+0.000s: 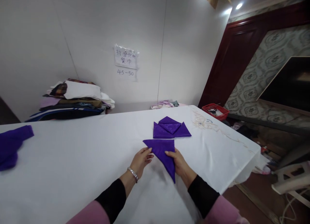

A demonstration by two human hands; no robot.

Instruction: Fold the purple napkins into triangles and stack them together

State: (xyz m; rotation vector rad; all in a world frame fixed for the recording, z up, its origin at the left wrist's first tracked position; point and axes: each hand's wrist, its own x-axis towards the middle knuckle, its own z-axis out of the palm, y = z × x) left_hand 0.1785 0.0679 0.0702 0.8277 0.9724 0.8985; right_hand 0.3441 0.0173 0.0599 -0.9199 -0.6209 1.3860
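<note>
A purple napkin (161, 147) folded into a triangle is held between my two hands, one point toward the left and another hanging down toward me. My left hand (141, 161), with a silver bracelet on its wrist, pinches the slanting lower-left edge between thumb and fingers. On the right side, my right hand (178, 159) grips the cloth with its thumb on top and its fingers hidden behind. Just beyond lies a folded purple napkin shape (169, 128) with a diamond-like middle and two side points, flat on the white tablecloth (97, 159).
Loose purple cloth (12, 146) lies at the table's left end. Behind the table are a pile of clothes (75, 99) and a handwritten sign (126, 57) on the wall. A red basket (215, 111) stands past the far right corner, and a white stool (292, 177) is at the right.
</note>
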